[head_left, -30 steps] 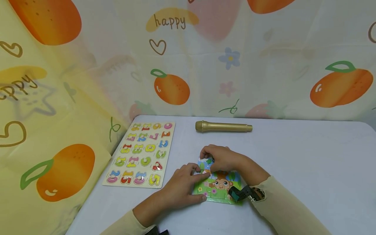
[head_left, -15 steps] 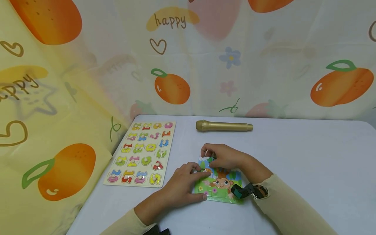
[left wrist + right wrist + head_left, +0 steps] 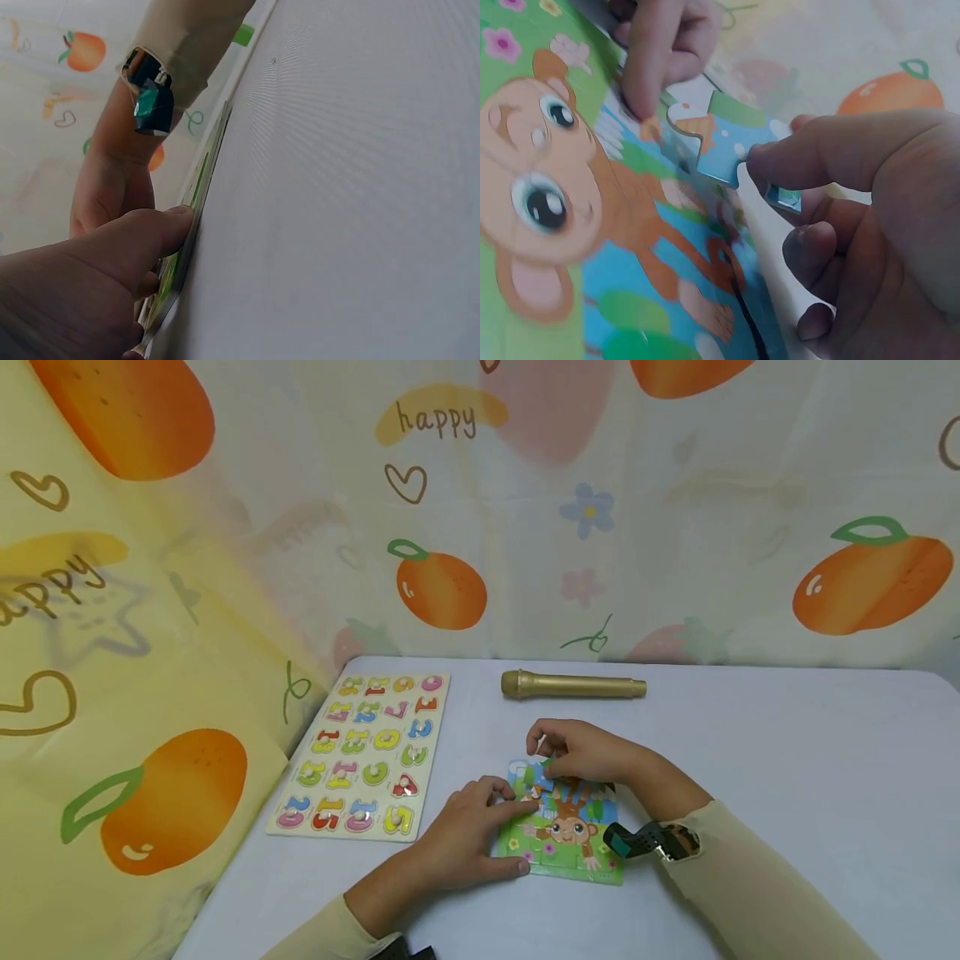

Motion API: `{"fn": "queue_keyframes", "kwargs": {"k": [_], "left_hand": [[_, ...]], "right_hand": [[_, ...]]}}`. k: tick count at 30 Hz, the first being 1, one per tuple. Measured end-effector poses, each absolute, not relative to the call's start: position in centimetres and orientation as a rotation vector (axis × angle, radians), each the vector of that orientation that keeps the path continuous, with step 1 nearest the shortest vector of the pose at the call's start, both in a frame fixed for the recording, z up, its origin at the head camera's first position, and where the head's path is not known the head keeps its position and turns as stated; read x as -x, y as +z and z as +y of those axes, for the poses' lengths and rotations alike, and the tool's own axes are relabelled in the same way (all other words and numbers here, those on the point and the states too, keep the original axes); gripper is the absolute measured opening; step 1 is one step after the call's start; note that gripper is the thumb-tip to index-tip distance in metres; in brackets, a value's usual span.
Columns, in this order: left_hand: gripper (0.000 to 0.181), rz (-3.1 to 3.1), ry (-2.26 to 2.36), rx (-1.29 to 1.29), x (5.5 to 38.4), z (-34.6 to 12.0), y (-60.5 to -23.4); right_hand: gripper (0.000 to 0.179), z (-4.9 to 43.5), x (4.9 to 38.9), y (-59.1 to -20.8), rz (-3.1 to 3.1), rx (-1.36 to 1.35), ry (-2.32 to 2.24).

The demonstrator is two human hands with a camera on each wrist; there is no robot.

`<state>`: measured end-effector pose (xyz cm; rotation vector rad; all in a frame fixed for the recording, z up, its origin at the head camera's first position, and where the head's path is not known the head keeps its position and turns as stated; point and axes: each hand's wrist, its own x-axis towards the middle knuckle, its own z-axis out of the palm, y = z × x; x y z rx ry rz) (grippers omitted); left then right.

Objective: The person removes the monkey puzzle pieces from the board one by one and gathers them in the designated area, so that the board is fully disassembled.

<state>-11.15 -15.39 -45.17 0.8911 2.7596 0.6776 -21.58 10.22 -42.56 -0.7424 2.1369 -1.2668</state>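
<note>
A jigsaw puzzle [image 3: 562,860] with a monkey, flowers and grass lies flat on the table. My left hand [image 3: 472,839] rests at its left side; the index finger reaches straight onto the picture and the thumb touches the near edge. In the left wrist view the left thumb [image 3: 161,229] lies against the board's thin edge. My right hand [image 3: 588,752] is over the puzzle's far edge. Its thumb and fingers pinch a blue puzzle piece [image 3: 727,150] with an orange patch, tilted up from the picture; the fingers partly cover it.
To the left lies a wooden number board [image 3: 356,756] with knobbed number pieces. A gold toy microphone [image 3: 573,685] lies beyond the puzzle. Fruit-printed cloth [image 3: 675,527] hangs behind the white table [image 3: 787,760].
My right hand has shifted slightly right and away, with the blue puzzle piece now showing below its fingers. More of the puzzle is uncovered. The left hand stays nearly still.
</note>
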Motion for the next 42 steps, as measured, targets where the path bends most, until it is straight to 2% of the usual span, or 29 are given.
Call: {"fn": "queue_keyframes", "kwargs": {"k": [6, 17, 25, 42], "left_hand": [[0.067, 2.774, 0.675, -0.882, 11.2, -15.1, -45.4], [0.064, 2.763, 0.697, -0.867, 10.8, -15.1, -45.1], [0.067, 2.736, 0.795, -0.869, 11.2, -15.0, -45.1], [0.06, 2.817, 0.828, -0.777, 11.2, -11.8, -45.5]], "right_hand": [[0.026, 12.3, 21.8, -42.2, 2.192, 0.78, -1.265], [0.023, 15.9, 21.4, -42.0, 2.246, 0.654, -1.229], [0.022, 18.3, 21.3, -41.8, 2.269, 0.661, -1.188], [0.023, 21.7, 20.4, -42.1, 2.315, 0.609, -1.146]]}}
